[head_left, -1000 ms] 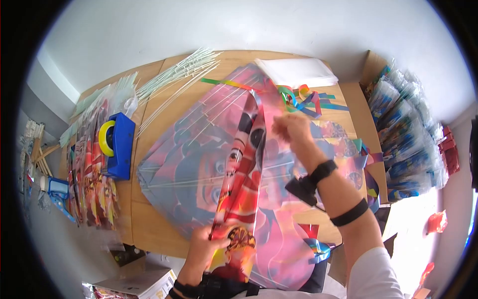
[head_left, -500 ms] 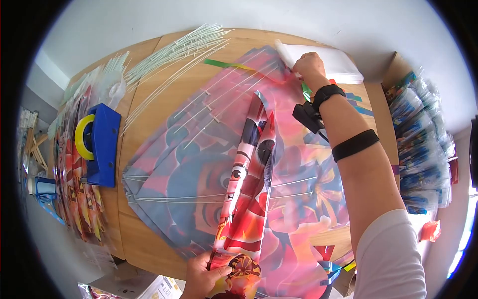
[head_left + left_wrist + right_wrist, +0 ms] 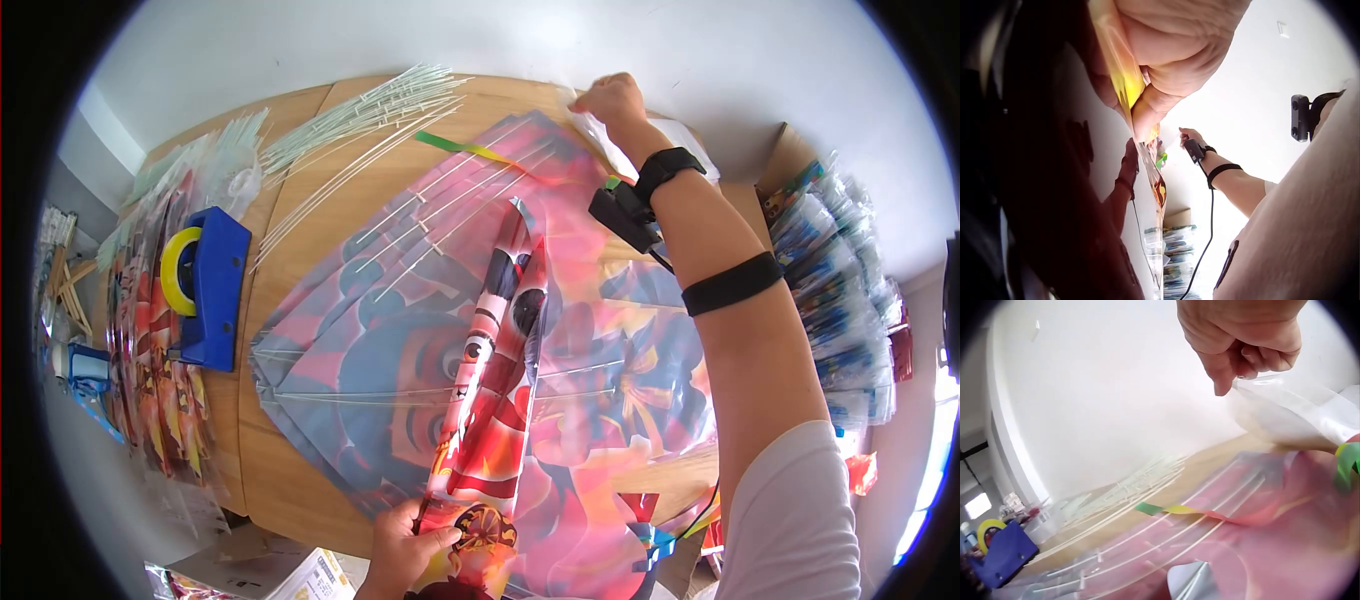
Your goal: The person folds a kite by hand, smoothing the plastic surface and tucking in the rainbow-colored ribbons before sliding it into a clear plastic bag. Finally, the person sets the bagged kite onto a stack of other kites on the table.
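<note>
Well left of the sheets [image 3: 350, 375], beyond the table [image 3: 262, 440], are some wooden sticks [image 3: 72, 300]. Nearer the sheets, but apart from them, lie red packs [image 3: 165, 385]; beside these, towards the sheets, stands the blue dispenser [image 3: 217, 295] with its yellow tape [image 3: 177, 270]. Past the sheets' far left side, pale rods [image 3: 365, 120] fan over the wood. At the sheets' near side is the left hand [image 3: 405, 550], pinching the near end of the folded print [image 3: 480, 410], thumb on top and fingers beneath. The print runs from that grip out over the middle of the sheets; whether its far end touches them I cannot tell. A green, yellow and red ribbon [image 3: 470, 148] crosses the sheets' far corner. Just beyond that corner is the right hand [image 3: 612, 102], thumb and finger pinching the edge of a clear bag [image 3: 1272, 412], the other fingers curled in. Right of the sheets, clear packets [image 3: 845, 300] with blue contents stand in a crowded row, a red bag [image 3: 862, 472] near their lower end
</note>
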### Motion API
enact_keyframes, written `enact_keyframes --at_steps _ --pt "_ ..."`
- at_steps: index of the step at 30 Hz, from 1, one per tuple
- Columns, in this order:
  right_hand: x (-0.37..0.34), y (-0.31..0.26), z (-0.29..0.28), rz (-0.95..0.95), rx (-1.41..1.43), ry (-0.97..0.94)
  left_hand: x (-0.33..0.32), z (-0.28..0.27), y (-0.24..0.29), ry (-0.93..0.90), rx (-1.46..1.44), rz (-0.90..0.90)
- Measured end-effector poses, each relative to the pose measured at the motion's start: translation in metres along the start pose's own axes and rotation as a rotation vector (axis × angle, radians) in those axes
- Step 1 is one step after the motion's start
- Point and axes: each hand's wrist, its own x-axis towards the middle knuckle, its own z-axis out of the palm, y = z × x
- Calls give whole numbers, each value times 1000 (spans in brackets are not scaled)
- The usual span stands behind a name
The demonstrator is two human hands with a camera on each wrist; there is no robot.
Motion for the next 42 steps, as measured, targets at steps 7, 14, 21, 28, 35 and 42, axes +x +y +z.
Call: enact_keyframes --at_steps 7,14,21,28,35,42 --pt "-137 -109 -96 -885 201 -26 -2 -2 -5 52 -311 39" --pt "-324 5 -129 -881 -89 -351 -36 -33 1 224 -371 181" --pt "-378 125 -166 -720 -367 -460 -81 -72 -23 245 -184 189" --pt "-393 94 -160 -501 -375 -116 -126 -98 -51 63 184 95" --pt "-446 65 -59 -266 -194 62 -149 -95 -65 80 161 92" --pt "-440 80 -61 -26 249 -11 -163 -101 -61 53 249 136"
